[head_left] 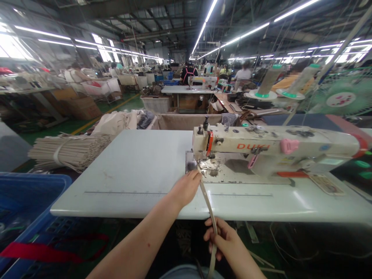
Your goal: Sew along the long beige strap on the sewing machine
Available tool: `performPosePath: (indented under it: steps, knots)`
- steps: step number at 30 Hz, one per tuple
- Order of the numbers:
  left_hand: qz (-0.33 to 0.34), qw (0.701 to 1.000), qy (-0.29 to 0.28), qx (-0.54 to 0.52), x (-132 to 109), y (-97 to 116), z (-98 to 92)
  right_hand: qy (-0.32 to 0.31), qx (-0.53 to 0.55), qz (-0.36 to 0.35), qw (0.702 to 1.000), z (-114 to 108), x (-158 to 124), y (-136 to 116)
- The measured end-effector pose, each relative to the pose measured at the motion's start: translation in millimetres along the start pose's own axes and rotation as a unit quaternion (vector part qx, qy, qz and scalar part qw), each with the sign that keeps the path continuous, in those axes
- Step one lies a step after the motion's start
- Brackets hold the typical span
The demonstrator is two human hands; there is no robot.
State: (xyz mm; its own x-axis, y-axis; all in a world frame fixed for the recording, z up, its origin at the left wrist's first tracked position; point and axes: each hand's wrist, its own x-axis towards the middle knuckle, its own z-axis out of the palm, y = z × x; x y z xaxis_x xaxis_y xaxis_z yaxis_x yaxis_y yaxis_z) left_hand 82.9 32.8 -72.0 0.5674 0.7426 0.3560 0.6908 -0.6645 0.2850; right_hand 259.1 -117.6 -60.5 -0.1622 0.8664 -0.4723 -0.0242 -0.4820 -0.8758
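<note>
A narrow beige strap [209, 207] runs from under the needle of a cream sewing machine [270, 149] down over the front edge of the white table [136, 170]. My left hand [186, 188] rests on the table beside the needle plate, fingers pinched on the strap's upper end. Below the table edge my right hand [222, 238] is closed round the strap's lower part, which hangs on past it.
A bundle of beige straps [69, 151] lies at the table's left. A blue crate [31, 217] with a red band stands at the lower left. Thread cones [269, 79] and a green fan [344, 97] sit behind the machine. Other workers sit at distant tables.
</note>
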Motion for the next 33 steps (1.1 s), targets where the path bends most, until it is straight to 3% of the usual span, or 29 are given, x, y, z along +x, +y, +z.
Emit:
performPosePath:
  steps: [8,14,17,21,27,33]
  knots:
    - [0.001,1.000,-0.005,0.006,1,1,0.5,0.017,0.031,-0.020,0.999,-4,3,10]
    - [-0.012,1.000,-0.013,-0.007,1,2,-3.4,0.061,-0.144,-0.130,0.979,-7,7,14]
    - [-0.013,1.000,-0.010,-0.009,1,2,-4.4,0.096,-0.179,-0.145,0.968,-7,3,11]
    - [-0.011,1.000,-0.010,-0.011,1,2,-3.9,0.114,-0.188,-0.133,0.966,-9,-1,14]
    - [-0.010,1.000,-0.004,-0.003,1,4,-4.9,0.030,-0.119,-0.006,0.992,-8,4,19]
    - [-0.005,1.000,-0.004,-0.004,1,3,-3.9,0.012,-0.106,-0.029,0.994,-2,8,17]
